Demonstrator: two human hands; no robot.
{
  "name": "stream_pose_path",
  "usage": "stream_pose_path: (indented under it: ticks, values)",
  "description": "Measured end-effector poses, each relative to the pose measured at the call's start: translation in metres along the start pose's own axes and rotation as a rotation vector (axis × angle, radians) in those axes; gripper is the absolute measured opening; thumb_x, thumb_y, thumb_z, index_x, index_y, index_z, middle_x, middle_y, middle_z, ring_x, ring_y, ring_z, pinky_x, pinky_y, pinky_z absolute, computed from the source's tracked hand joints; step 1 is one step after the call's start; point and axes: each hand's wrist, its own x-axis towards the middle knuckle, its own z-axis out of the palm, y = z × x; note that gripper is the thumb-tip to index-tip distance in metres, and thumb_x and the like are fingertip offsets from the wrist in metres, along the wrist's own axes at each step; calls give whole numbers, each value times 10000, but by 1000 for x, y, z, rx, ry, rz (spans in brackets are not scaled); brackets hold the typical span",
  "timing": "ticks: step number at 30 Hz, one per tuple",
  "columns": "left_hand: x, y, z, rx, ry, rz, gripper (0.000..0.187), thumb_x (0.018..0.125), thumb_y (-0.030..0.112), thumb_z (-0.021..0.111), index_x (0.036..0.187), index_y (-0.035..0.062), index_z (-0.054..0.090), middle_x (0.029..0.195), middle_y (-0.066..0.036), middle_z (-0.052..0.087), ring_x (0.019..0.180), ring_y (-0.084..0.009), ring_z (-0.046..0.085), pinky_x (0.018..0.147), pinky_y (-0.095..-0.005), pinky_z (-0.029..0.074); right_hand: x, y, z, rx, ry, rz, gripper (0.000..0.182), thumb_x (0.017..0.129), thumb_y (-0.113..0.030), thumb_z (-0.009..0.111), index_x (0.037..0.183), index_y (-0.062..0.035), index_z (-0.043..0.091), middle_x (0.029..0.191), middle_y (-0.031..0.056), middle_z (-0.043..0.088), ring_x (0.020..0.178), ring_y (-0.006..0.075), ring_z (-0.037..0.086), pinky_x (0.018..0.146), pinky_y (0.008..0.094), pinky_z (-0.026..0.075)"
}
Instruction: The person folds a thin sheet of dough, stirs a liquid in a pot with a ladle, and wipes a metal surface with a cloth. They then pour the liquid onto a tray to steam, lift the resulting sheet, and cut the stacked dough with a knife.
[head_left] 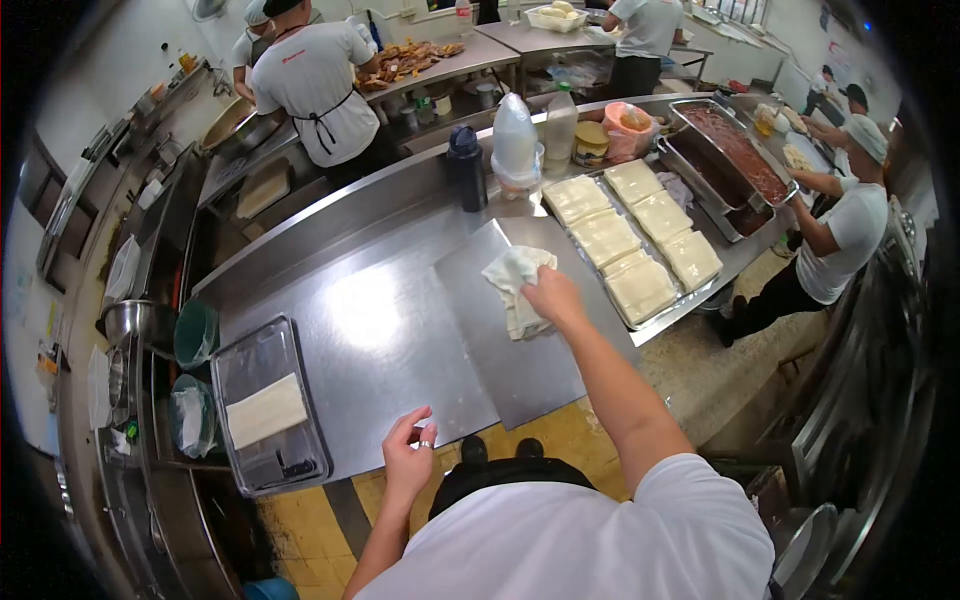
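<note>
My right hand (553,297) is closed on a crumpled white cloth (518,312), pressed to a flat metal sheet (468,278) on the steel worktable (400,375). My left hand (408,452), with a ring on one finger, hovers at the table's near edge. Its fingers are loosely bent and apart, with nothing in them. Right of the cloth, a metal tray (596,282) bears several glossy, pale rectangular pastry pieces (640,287). On the left, a clear plastic tray (318,450) holds a flat pale dough slab (266,410) and a small dark object.
A dark bottle (467,170), a plastic-wrapped container (515,140), a clear bottle (560,130) and a yellow tub (590,145) line the back. A co-worker (845,220) stands right by deep pans of reddish-brown filling (735,150). Green bins (193,415) stand left.
</note>
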Motion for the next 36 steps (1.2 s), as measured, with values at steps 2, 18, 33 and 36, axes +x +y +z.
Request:
stream_pose_path:
  ticks: [2,18,33,36]
  values:
    - [10,4,5,-10,-29,18,295,934,28,687,1229,16,695,1117,-109,712,771,-136,674,705,-280,543,-2,0,-8,-31,-69,4,440,863,-379,738,1054,11,672,1048,252,713,993,434,688,852,525,545]
    - [109,-10,5,229,-965,209,311,941,167,720,1228,51,708,1140,-172,720,914,-288,723,831,-379,570,-265,-13,-5,197,226,356,309,875,-250,724,1037,13,713,985,189,690,865,324,687,807,422,548]
    - [-17,-2,41,212,-1844,673,322,955,206,713,1230,40,703,1164,-199,714,970,-313,722,853,-394,562,-523,-144,52,241,582,970,296,900,-238,714,1052,15,692,1000,195,691,906,350,685,808,435,546]
    - [-56,1,25,291,-1970,728,331,957,221,709,1235,40,707,1165,-205,720,985,-323,721,866,-396,564,-567,-161,68,285,651,1023,312,902,-264,699,1058,6,694,1008,196,691,931,372,677,833,456,538]
